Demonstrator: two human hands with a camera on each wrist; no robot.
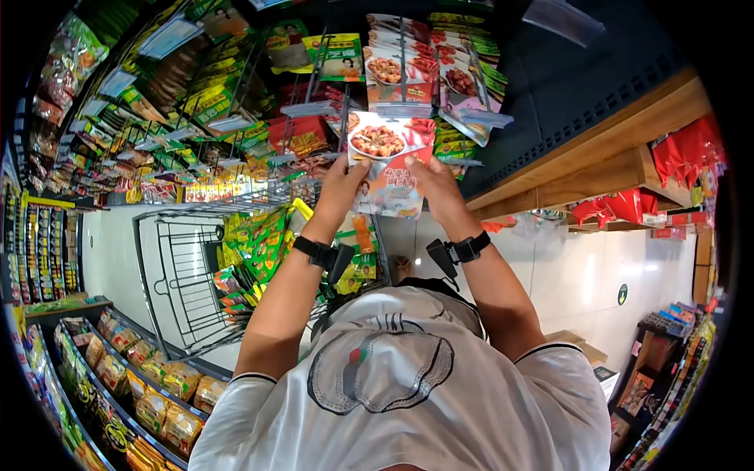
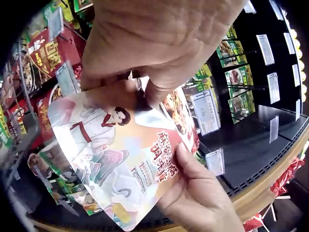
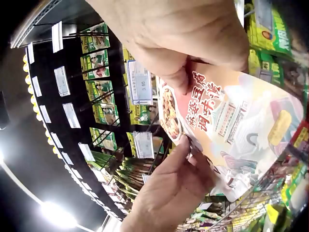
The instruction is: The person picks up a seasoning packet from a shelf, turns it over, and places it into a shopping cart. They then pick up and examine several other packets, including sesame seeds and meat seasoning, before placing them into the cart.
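left hand (image 1: 339, 182) grip pinches left edge of seasoning packet (image 1: 389, 169) | right hand (image 1: 437, 182) grip pinches its right edge | packet held up between both grips, just in front of the hanging packets on the peg rack (image 1: 408, 71) | wire cart (image 1: 188, 275) below left grip

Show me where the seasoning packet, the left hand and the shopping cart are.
seasoning packet (image 1: 390, 169), head view, middle of its front.
left hand (image 1: 342, 182), head view, back of the hand.
shopping cart (image 1: 182, 276), head view, wire basket side.
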